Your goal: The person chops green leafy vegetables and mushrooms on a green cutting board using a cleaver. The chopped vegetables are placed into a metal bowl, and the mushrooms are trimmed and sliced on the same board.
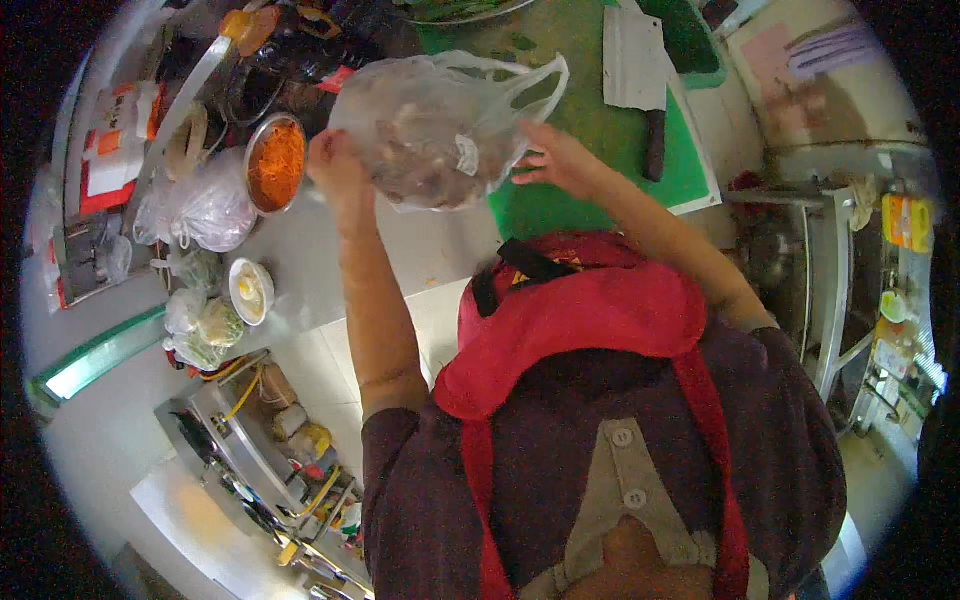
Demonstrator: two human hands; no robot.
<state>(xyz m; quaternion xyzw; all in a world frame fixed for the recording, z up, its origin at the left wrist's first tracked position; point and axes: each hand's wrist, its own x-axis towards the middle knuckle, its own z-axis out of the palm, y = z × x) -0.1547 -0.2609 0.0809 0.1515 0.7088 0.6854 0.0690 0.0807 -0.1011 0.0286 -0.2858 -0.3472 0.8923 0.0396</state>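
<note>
A translucent plastic bag (427, 142) with brownish contents and a small white label lies across the steel worktop and the edge of a green cutting board (540, 214). Its handle loops spread toward the upper right. At the bag's left side, my left hand (339, 165) is curled against the plastic, slightly blurred. My right hand (559, 161) is at the opposite edge, fingers apart, with the upper fingers touching or very near the plastic. On the board's right side rests a cleaver (634, 60), its dark handle pointing toward me.
Left of my left hand stands a metal bowl of shredded orange vegetable (277, 165). Beyond it are knotted plastic bags (214, 206), and nearer, a white bowl with an egg (251, 291). A green bin (686, 45) adjoins the board's far right. Metal shelving (832, 277) stands at right.
</note>
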